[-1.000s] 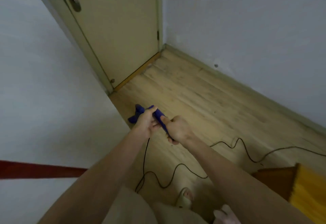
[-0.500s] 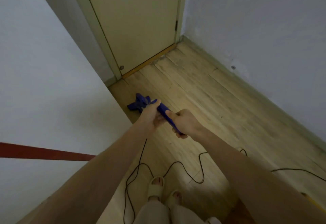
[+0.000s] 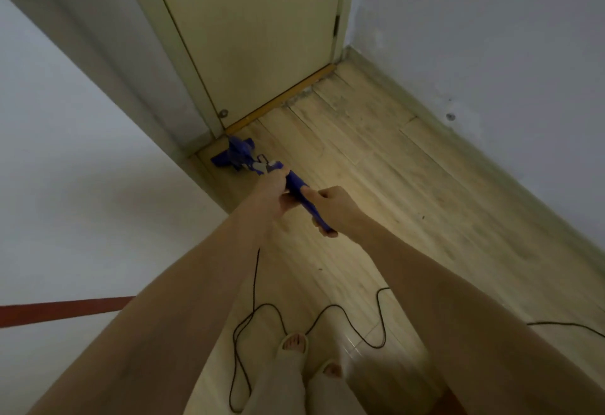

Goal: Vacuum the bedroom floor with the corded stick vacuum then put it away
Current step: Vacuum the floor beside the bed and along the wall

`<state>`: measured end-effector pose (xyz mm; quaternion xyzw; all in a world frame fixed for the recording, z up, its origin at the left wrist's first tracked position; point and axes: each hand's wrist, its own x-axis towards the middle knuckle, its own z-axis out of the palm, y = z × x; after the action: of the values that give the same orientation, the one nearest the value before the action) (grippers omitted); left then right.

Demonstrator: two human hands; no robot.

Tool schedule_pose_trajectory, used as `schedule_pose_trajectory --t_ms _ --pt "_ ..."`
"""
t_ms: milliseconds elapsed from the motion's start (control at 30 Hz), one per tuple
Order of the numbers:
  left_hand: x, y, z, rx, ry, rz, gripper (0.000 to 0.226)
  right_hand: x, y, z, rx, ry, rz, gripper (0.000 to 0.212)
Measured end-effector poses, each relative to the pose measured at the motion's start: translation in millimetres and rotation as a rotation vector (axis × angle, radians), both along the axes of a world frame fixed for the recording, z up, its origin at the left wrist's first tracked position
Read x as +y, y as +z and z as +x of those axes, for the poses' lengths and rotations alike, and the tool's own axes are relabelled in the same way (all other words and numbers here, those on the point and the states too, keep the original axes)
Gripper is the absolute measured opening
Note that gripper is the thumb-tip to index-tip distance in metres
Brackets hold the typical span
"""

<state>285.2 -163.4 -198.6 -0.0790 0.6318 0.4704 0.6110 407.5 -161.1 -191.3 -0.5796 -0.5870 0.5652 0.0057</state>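
While we stood on the wooden floor (image 3: pixel 376 159) facing the closed door (image 3: pixel 255 31), both our hands held the blue stick vacuum (image 3: pixel 296 185) out ahead of us. Our left hand (image 3: pixel 273 193) was higher up the handle, its fingers (image 3: pixel 278 175) curled round the blue shaft, and our right hand (image 3: pixel 335 207) gripped the lower end of the same handle, thumb laid along the top. The two hands sat just beside each other on the shaft. Down at the far end, the vacuum's head (image 3: pixel 234 154) rested on the floor in the corner where the left wall (image 3: pixel 75 185) met the door frame, just beside the threshold strip. From under our hands the black cord (image 3: pixel 253 287) hung down and looped over the boards near our feet, then ran off toward the right edge. We wore pale slippers (image 3: pixel 294 346), toes showing. A red stripe (image 3: pixel 62 310) crossed the left wall low down.
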Motion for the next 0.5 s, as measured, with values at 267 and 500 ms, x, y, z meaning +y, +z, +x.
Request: schedule_pose_trajectory --t_ms 267,500 --pt "0.7 -23.1 -26.8 0.034 -0.029 0.009 0.046 -5.7 -21.4 -27.0 -0.002 0.015 0.006 0.049" --pt "-27.9 -2.2 12.0 -0.037 -0.079 0.067 0.040 -30.9 15.3 20.4 -0.076 0.077 0.086 0.048"
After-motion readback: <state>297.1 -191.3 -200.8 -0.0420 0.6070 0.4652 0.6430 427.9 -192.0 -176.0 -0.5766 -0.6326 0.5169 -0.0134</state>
